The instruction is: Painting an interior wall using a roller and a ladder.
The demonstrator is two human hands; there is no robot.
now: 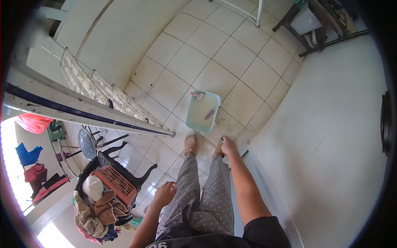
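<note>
Through the head camera I see my right arm [247, 190] stretched forward, its right hand [228, 146] curled closed. My left hand [164, 194] hangs beside my left leg [182, 188], fingers [170, 187] loosely bent.

Past fingers of right hand [228, 146]: tub [195, 117], smooth plastic. Beneath: floor tiles [215, 78], glossy. Left of left hand's [166, 192] fingers: basket [117, 180], matt plastic; clothes [105, 208], rumpled cloth. Between both hands' fingers: trousers [217, 194], matt cloth.
</note>
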